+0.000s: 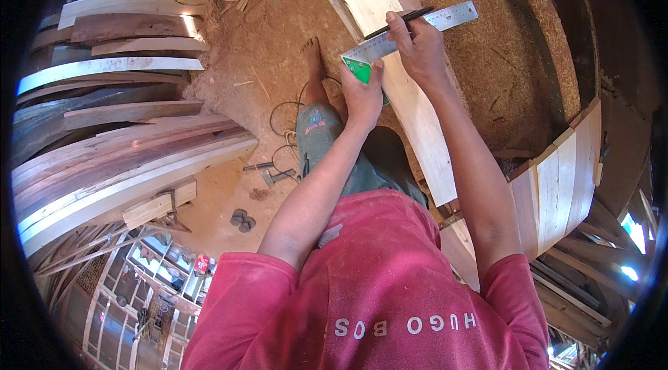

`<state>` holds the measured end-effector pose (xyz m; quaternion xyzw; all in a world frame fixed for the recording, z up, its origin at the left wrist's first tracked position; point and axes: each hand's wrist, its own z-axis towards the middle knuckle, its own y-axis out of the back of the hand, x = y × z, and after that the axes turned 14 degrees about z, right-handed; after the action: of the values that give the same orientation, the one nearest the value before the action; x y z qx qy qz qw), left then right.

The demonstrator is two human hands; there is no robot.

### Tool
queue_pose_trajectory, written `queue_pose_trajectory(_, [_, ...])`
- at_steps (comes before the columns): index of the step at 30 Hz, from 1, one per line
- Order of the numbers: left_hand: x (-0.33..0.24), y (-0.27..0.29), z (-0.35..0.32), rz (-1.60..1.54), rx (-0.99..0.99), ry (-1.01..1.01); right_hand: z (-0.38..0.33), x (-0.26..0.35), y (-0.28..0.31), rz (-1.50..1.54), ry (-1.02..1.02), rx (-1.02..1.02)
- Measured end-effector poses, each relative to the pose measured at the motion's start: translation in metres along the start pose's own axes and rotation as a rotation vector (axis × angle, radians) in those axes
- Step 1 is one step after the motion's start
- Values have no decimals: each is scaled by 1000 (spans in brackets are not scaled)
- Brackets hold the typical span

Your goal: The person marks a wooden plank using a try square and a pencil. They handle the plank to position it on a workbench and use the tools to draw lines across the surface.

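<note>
A pale wooden board (419, 116) runs lengthwise in front of me, with a notch cut in its left edge. Across it lies a try square (451, 17) with a steel ruled blade and a green stock. My left hand (364, 97) grips the green stock beside the board's left edge, thumb on top. Between the fingers of my right hand (421, 50) is a slim black marking pen or pencil (420, 13), slanted along the blade with its tip toward the left. The right hand sits over the board and blade; whether it touches them I cannot tell.
Stacked curved planks (125, 154) fill the left side. On the dusty floor lie a hammer-like tool (278, 177), a cord (275, 116) and dark round pieces (242, 220). Upright pale slats (557, 186) stand at the right, near a large curved wooden rim (550, 29).
</note>
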<state>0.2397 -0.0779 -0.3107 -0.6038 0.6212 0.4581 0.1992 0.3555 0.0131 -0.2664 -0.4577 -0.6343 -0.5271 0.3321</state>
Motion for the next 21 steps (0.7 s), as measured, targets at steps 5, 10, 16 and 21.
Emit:
queue_pose_trajectory(5, [-2,1,-1,6,2,-10,0,1,1,13,41,-5])
queue_pose_trajectory(10, [-3,2,-2,-50,26,-13,1,4,-2,-90,57,37])
queue_pose_trajectory(16, [-5,2,-2,-73,30,-25,0,23,-4,-82,56,71])
queue_pose_trajectory(21, [3,-1,0,-24,-2,-56,1,26,-6,-55,100,102])
